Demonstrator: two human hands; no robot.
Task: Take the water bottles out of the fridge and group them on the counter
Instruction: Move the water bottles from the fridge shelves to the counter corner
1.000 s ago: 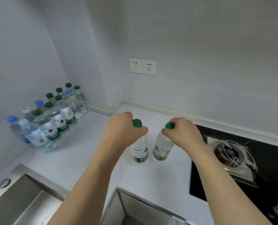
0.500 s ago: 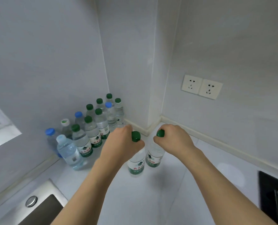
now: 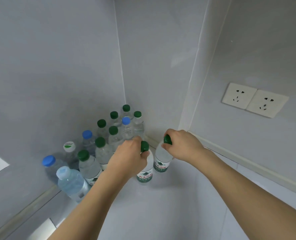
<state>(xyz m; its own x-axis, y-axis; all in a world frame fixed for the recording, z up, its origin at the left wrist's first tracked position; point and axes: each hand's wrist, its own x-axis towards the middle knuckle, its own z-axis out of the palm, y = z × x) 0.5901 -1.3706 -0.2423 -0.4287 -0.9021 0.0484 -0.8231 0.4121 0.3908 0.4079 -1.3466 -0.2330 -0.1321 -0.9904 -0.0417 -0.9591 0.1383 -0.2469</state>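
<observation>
My left hand [image 3: 129, 157] grips the neck of a green-capped water bottle [image 3: 144, 176], just below its cap. My right hand [image 3: 183, 144] holds a second green-capped bottle [image 3: 161, 163] the same way, right beside the first. Both bottles stand upright at the white counter [image 3: 161, 210]; I cannot tell whether they touch it. Just to their left, a cluster of several bottles [image 3: 100, 149] with green, blue and white caps stands in the corner against the wall.
A double wall socket [image 3: 254, 100] sits on the right wall above the counter. A pale blue bottle [image 3: 71, 183] stands at the near end of the cluster. The sink edge [image 3: 41, 227] shows at the bottom left.
Both hands have carried their bottles leftward across the counter, from beside the hob to right next to the corner cluster. The view has swung left, so the hob is out of sight.
</observation>
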